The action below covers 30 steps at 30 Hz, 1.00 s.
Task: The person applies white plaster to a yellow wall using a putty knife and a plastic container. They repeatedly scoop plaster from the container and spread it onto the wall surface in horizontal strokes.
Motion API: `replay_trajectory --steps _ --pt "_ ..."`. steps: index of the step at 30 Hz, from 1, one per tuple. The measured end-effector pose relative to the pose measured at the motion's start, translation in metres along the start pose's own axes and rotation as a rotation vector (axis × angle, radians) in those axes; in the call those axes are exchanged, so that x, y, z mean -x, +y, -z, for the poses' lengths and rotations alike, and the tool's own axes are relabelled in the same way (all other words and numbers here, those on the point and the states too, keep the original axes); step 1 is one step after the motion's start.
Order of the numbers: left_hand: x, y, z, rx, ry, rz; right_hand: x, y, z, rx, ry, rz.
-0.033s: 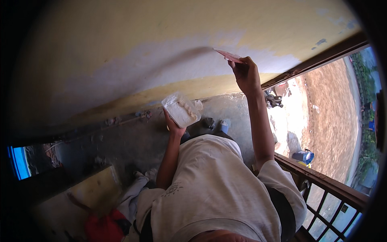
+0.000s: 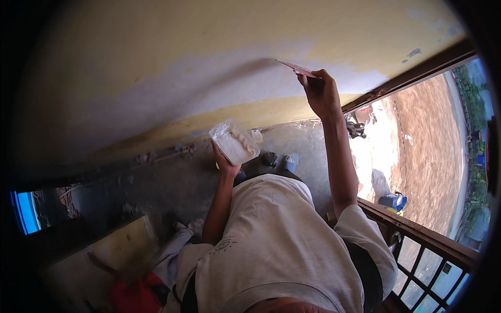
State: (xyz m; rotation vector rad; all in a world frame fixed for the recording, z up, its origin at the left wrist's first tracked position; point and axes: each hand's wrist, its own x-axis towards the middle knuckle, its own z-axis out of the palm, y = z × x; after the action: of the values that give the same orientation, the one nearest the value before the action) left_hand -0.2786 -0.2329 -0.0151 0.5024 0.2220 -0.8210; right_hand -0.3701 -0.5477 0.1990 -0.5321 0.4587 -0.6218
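Observation:
My right hand (image 2: 322, 96) is raised near the wall (image 2: 172, 62), shut on a flat, thin pinkish scraper (image 2: 295, 69), whose tip points left and casts a long shadow across a pale patch in the yellow paint. My left hand (image 2: 227, 161) grips a translucent plastic tub (image 2: 234, 142) of white paste below the wall, beside my torso.
My shoes (image 2: 290, 163) stand on grey concrete (image 2: 308, 141). An open doorway (image 2: 422, 135) at right shows sunlit dirt and greenery, with a gridded door panel (image 2: 433, 274) below. A red item (image 2: 133, 295) and grey cloth (image 2: 175, 253) lie at lower left.
My right hand has shifted slightly up and to the right with the scraper. My left hand and the tub stay in place.

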Motion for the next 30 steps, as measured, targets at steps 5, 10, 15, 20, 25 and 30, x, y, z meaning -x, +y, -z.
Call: replay_trajectory --steps 5,10,15,20,25,30 --pt "-0.004 -0.002 -0.001 -0.033 -0.002 0.019 -0.013 -0.083 -0.019 -0.247 -0.344 0.079" --pt "-0.003 -0.007 -0.008 -0.034 0.025 0.043 0.011 -0.089 -0.014 -0.188 -0.241 0.451" --pt "-0.004 -0.007 -0.010 -0.048 0.036 0.062 -0.025 -0.036 0.033 0.091 -0.092 0.464" --pt "-0.006 -0.008 -0.005 -0.013 -0.012 0.034 -0.015 0.016 0.078 0.001 0.012 0.303" --pt "-0.008 -0.006 -0.001 -0.002 -0.008 0.041 0.002 0.046 0.064 0.169 0.042 0.082" --pt "-0.010 -0.006 0.001 -0.014 0.009 0.041 -0.008 0.033 0.033 0.189 0.010 0.101"
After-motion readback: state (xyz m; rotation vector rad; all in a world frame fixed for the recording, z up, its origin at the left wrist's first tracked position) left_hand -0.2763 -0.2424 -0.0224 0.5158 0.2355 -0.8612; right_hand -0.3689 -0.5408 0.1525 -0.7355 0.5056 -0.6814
